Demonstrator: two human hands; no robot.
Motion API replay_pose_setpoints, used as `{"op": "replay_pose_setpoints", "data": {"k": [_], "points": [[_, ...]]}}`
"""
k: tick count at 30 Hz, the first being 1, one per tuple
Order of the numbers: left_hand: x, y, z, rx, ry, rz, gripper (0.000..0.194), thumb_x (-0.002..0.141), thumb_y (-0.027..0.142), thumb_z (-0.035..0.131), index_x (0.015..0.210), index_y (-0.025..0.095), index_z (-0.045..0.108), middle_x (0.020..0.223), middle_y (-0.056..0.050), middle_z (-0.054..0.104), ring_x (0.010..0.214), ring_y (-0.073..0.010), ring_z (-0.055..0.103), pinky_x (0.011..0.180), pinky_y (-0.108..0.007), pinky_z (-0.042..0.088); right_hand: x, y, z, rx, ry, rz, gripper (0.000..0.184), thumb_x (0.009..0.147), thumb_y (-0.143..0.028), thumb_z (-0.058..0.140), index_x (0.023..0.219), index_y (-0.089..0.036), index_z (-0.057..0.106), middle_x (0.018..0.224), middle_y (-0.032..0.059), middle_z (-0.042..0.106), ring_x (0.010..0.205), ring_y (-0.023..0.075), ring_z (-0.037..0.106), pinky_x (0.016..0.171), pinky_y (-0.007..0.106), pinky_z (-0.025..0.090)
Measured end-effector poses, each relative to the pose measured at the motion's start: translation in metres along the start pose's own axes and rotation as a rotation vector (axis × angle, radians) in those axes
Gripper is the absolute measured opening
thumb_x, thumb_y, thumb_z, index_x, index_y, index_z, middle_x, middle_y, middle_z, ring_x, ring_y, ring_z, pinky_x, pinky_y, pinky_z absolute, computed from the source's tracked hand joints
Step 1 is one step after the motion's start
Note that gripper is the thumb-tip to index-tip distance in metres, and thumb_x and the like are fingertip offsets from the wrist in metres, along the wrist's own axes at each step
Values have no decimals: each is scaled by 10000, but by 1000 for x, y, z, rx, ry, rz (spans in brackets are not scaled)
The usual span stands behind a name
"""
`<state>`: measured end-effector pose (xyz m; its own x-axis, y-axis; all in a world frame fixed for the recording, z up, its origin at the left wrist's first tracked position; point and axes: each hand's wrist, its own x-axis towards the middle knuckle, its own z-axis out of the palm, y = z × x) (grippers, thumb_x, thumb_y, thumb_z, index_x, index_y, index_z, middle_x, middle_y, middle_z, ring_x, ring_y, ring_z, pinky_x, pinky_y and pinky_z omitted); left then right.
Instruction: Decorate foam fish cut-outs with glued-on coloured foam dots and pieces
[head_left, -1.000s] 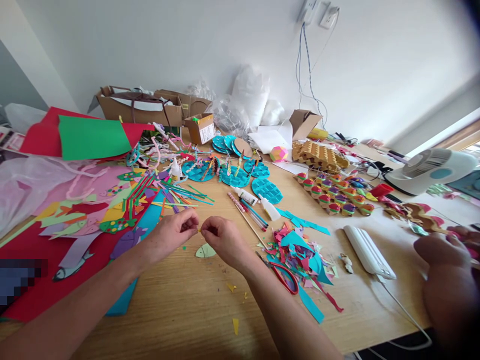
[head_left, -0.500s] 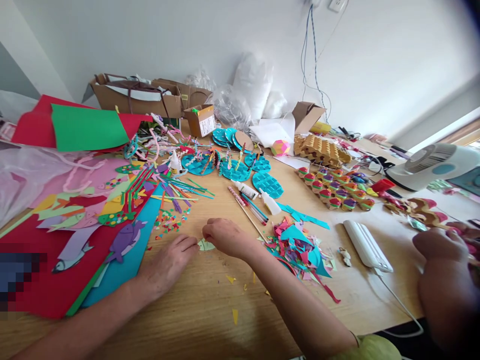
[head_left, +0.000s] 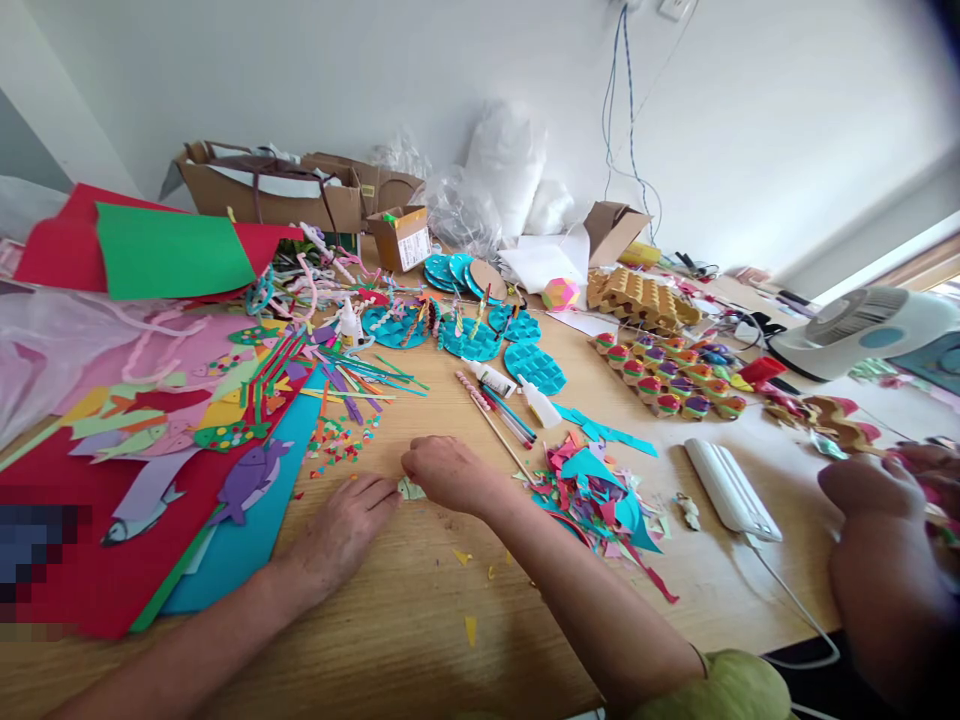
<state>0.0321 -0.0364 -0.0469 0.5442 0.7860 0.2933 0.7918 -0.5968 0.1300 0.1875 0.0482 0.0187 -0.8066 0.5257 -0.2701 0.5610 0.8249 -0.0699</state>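
Note:
A small pale green paper fish [head_left: 411, 489] lies on the wooden table, mostly hidden between my hands. My left hand [head_left: 349, 525] rests low on the table with its fingers laid out, the fingertips touching the fish's left end. Over the fish's upper right side, my right hand [head_left: 444, 473] has its fingers bent and pressed together. Whatever those fingers pinch is too small or too hidden to make out. Tiny coloured paper bits [head_left: 341, 440] are scattered just beyond my left hand.
Paper scraps [head_left: 600, 490] heap beside my right forearm. Glue bottles [head_left: 538, 402] and pens [head_left: 511, 420] lie beyond it. Coloured sheets with a purple paper whale [head_left: 253, 478] are at left. A white power strip [head_left: 731, 490] and another person's hand [head_left: 874, 490] are at right.
My hands were pinched close together above the fish. My left hand has since come down flat beside it, and my right hand has moved over the fish, covering part of it.

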Motion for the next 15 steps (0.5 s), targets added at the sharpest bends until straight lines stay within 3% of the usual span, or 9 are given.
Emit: {"op": "replay_pose_setpoints", "data": {"k": [15], "points": [[-3,-1,4,18,15,10,295,835,26,364,983,128,598,1000,-90,634,912,-199,552,768,-341,473,0,-4,-4,-22,-43,-21,193,768,-119,484,866,-139,649,886,102,655,810,231,628,615,290,487]]}}
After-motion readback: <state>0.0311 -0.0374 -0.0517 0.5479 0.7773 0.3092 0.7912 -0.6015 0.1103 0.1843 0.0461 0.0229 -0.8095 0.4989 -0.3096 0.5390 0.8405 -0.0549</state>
